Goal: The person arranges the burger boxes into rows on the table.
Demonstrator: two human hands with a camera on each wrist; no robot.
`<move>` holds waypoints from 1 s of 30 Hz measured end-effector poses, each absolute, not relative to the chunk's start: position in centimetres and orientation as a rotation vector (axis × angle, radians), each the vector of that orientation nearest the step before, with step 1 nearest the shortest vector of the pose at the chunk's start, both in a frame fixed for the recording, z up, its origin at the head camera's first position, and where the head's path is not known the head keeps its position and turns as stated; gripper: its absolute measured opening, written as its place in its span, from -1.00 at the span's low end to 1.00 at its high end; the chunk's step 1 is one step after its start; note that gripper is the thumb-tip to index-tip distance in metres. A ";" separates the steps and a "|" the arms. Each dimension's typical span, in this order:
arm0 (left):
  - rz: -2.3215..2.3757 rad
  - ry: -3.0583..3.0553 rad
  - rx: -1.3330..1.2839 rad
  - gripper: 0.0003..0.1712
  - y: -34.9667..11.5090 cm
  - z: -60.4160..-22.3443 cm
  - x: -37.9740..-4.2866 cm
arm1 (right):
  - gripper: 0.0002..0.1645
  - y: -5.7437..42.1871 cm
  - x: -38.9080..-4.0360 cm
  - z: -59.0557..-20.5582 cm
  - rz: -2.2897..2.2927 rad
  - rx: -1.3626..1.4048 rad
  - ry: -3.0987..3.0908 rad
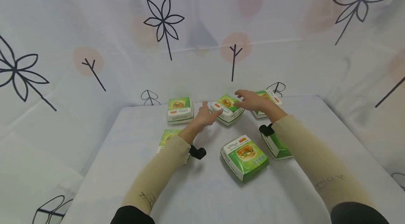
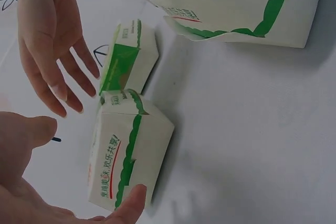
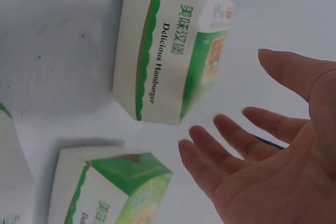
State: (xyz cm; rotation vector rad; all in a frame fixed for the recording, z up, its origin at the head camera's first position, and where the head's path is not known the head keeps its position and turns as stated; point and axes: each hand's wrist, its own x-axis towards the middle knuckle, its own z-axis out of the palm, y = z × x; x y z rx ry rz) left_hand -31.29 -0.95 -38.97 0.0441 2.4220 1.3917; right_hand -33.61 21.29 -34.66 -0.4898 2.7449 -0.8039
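My left hand (image 1: 204, 116) reaches to the near left side of a green and white hamburger box (image 1: 228, 103) at the back middle of the table. In the left wrist view, a fingertip of that hand overlaps the near end of the box (image 2: 118, 156). From the right, my right hand (image 1: 253, 101) hovers by the same box, its fingers spread. The right wrist view has this palm (image 3: 262, 187) facing a box (image 3: 163, 51) with a gap between them. Neither hand grips anything.
More hamburger boxes stand around: one back left (image 1: 179, 109), one back right (image 1: 265, 96) partly behind my right hand, one front centre (image 1: 245, 157). My sleeves partly cover a left box (image 1: 167, 136) and a right box (image 1: 278, 146). A patterned cloth (image 1: 202, 69) hangs behind the white table (image 1: 126, 167).
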 end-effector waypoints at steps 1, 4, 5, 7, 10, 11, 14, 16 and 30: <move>1.415 2.400 0.021 0.11 -0.7 -39.2 -31.4 | -0.27 21.1 -33.9 -34.8 -0.794 -0.481 2.749; 1.491 2.323 -0.051 0.12 -0.1 -39.9 -31.7 | -0.24 20.6 -34.7 -35.3 -0.734 -0.466 2.777; 1.518 2.299 -0.074 0.12 0.1 -40.2 -31.8 | -0.23 20.4 -34.9 -35.5 -0.719 -0.455 2.781; 1.545 2.278 -0.125 0.11 0.5 -40.8 -32.1 | -0.23 20.1 -35.3 -35.6 -0.692 -0.427 2.777; 1.565 2.269 -0.200 0.09 1.1 -41.6 -32.4 | -0.21 19.8 -35.6 -35.8 -0.662 -0.379 2.757; 1.561 2.275 -0.220 0.09 1.3 -41.8 -32.5 | -0.20 19.7 -35.7 -35.9 -0.656 -0.369 2.750; 1.569 2.284 -0.267 0.07 1.8 -42.2 -32.7 | -0.18 19.7 -35.9 -36.1 -0.645 -0.349 2.740; 1.599 2.274 -0.292 0.05 2.1 -42.3 -32.8 | -0.18 19.8 -36.1 -36.3 -0.650 -0.340 2.734; 1.678 2.167 -0.232 -0.31 1.7 -42.1 -33.8 | -0.33 19.1 -35.9 -37.3 -0.521 -0.221 2.760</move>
